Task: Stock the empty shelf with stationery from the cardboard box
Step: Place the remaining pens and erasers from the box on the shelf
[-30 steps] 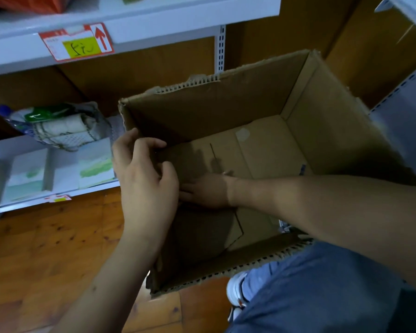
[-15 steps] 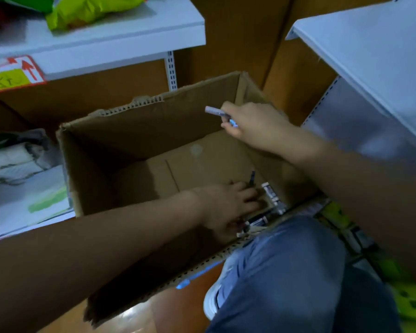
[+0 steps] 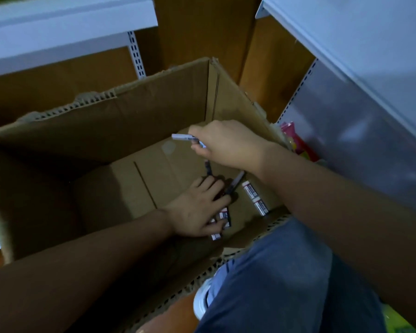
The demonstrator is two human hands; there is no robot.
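Observation:
An open cardboard box (image 3: 139, 121) fills the middle of the view. My right hand (image 3: 228, 143) hovers over its right side and grips a light pen (image 3: 181, 137) that sticks out to the left. My left hand (image 3: 199, 210) is down on the box floor at the near right corner, fingers spread over dark pens (image 3: 234, 185) and small white eraser packs (image 3: 222, 216). Two more eraser packs (image 3: 255, 197) lie just right of it. A white shelf (image 3: 360, 44) juts in at the upper right.
A second white shelf (image 3: 65, 32) runs along the upper left over brown backing boards. Pink and yellow packets (image 3: 298, 143) sit on a lower shelf right of the box. My blue-jeaned knee (image 3: 286, 284) and a white shoe (image 3: 202, 301) press against the box's near wall.
The view has swung right. My right hand came up out of the box holding a pen and has since dropped lower. My left hand reached down into the near right corner.

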